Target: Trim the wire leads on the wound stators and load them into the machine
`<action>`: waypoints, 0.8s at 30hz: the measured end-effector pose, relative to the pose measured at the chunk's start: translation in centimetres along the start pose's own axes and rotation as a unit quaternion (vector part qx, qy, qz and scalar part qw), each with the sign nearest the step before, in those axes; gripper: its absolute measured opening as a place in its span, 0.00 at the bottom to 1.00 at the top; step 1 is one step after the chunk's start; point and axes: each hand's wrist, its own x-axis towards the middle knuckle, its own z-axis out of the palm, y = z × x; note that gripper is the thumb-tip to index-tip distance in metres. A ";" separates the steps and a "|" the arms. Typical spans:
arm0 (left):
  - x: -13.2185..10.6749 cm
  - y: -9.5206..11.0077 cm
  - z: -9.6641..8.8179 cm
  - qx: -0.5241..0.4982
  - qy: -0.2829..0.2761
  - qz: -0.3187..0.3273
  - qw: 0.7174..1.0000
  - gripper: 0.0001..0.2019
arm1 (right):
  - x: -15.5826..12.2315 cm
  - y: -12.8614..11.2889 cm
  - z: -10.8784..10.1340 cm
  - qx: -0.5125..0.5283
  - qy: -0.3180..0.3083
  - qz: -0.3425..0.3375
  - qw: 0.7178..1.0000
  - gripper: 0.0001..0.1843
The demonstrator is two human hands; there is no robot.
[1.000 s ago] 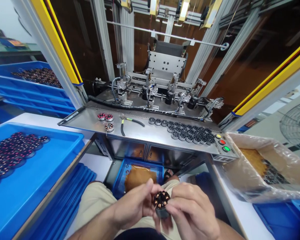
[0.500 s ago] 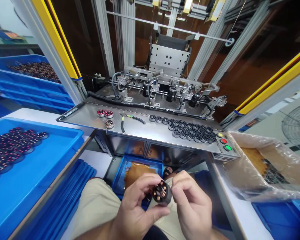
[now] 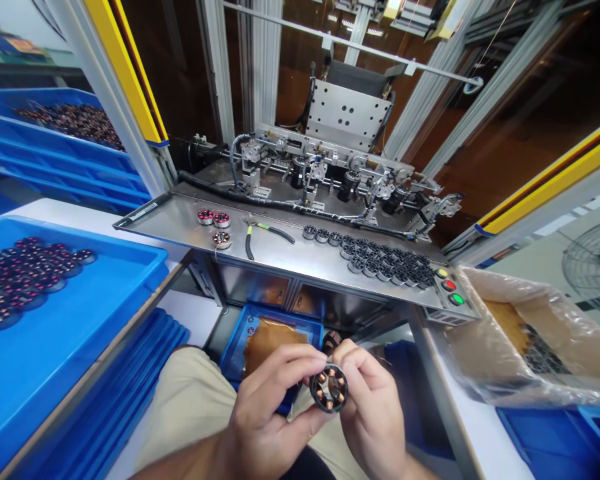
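Observation:
In front of my lap I hold a round black motor stator, its open face with copper windings turned up toward me. My left hand grips it from the left, fingers along the top and thumb underneath. On the other side my right hand is closed in a pinch against the stator's right edge. What lies between those fingertips is hidden; a fine wire may be there. On the metal ledge are wound stators, some with red, beside cutting pliers with black and green handles.
Rows of bare black stator cores stand on the ledge's right, near a button box. Behind is a winding machine. A blue tray of wound stators is at left, a plastic-lined carton at right, a blue bin below.
The stator has turned so its wound face points more squarely at me. My right hand has come in closer against it. The camera view has shifted slightly.

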 end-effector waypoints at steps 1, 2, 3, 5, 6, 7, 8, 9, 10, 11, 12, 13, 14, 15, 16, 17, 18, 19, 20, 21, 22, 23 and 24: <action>-0.1 0.0 0.0 -0.005 0.001 -0.002 1.000 0.25 | 0.0 0.0 0.0 -0.005 0.000 -0.001 1.000 0.18; -0.1 0.0 0.0 -0.012 -0.001 -0.004 1.000 0.26 | 0.0 0.0 0.0 -0.012 -0.001 -0.005 1.000 0.18; -0.2 0.1 -0.1 -0.023 -0.005 -0.008 1.000 0.27 | 0.0 0.0 0.0 -0.023 -0.003 -0.012 1.000 0.18; -0.4 0.2 -0.2 -0.065 -0.021 -0.038 0.997 0.28 | 0.0 -0.1 -0.1 -0.059 -0.003 -0.045 0.997 0.17; -0.4 0.2 -0.3 -0.101 -0.037 -0.068 0.992 0.27 | 0.1 -0.3 -0.1 -0.091 -0.001 -0.073 0.993 0.16; -0.5 0.3 -0.5 -0.147 -0.053 -0.107 0.982 0.26 | 0.1 -0.5 -0.2 -0.130 0.000 -0.112 0.985 0.15; -0.5 0.3 -0.6 -0.203 -0.068 -0.148 0.966 0.25 | 0.2 -0.8 -0.3 -0.174 -0.003 -0.160 0.972 0.13; -0.4 0.2 -0.7 -0.267 -0.079 -0.184 0.943 0.22 | 0.3 -1.2 -0.4 -0.218 -0.014 -0.214 0.952 0.11; -0.3 0.1 -0.7 -0.334 -0.082 -0.212 0.915 0.19 | 0.5 -1.7 -0.5 -0.260 -0.032 -0.268 0.927 0.09; -0.1 0.0 -0.7 -0.397 -0.074 -0.235 0.884 0.16 | 0.6 -2.2 -0.7 -0.295 -0.055 -0.318 0.899 0.07; 0.1 -0.2 -0.7 -0.448 -0.063 -0.259 0.853 0.16 | 0.8 -2.8 -0.8 -0.323 -0.081 -0.361 0.871 0.05; 0.2 -0.4 -0.5 -0.486 -0.060 -0.290 0.822 0.19 | 1.0 -3.5 -1.0 -0.345 -0.108 -0.394 0.845 0.05; 0.3 -0.7 -0.2 -0.512 -0.073 -0.330 0.790 0.21 | 1.2 -4.1 -1.1 -0.361 -0.132 -0.415 0.824 0.06; 0.3 -0.9 0.1 -0.531 -0.103 -0.370 0.755 0.21 | 1.4 -4.7 -1.2 -0.373 -0.151 -0.429 0.809 0.06; 0.3 -1.1 0.5 -0.546 -0.141 -0.401 0.722 0.19 | 1.5 -5.2 -1.3 -0.382 -0.166 -0.436 0.798 0.06; 0.1 -1.2 0.9 -0.555 -0.174 -0.420 0.697 0.18 | 1.6 -5.7 -1.4 -0.390 -0.174 -0.438 0.791 0.06; 0.0 -1.3 1.2 -0.560 -0.189 -0.422 0.687 0.18 | 1.7 -6.1 -1.5 -0.400 -0.173 -0.435 0.788 0.06; -0.2 -1.3 1.5 -0.564 -0.183 -0.411 0.693 0.15 | 1.7 -6.4 -1.5 -0.413 -0.167 -0.428 0.786 0.05; -0.3 -1.3 1.6 -0.560 -0.158 -0.395 0.711 0.12 | 1.6 -6.7 -1.5 -0.428 -0.154 -0.417 0.787 0.05; -0.3 -1.1 1.6 -0.551 -0.126 -0.376 0.734 0.11 | 1.6 -6.8 -1.5 -0.440 -0.139 -0.403 0.790 0.06; -0.2 -0.9 1.4 -0.544 -0.093 -0.356 0.754 0.12 | 1.6 -6.9 -1.5 -0.447 -0.126 -0.384 0.798 0.07; -0.1 -0.8 1.2 -0.543 -0.066 -0.336 0.767 0.14 | 1.6 -7.0 -1.4 -0.444 -0.112 -0.366 0.810 0.08; 0.2 -0.6 1.0 -0.549 -0.041 -0.319 0.771 0.15 | 1.7 -7.1 -1.3 -0.434 -0.103 -0.349 0.824 0.08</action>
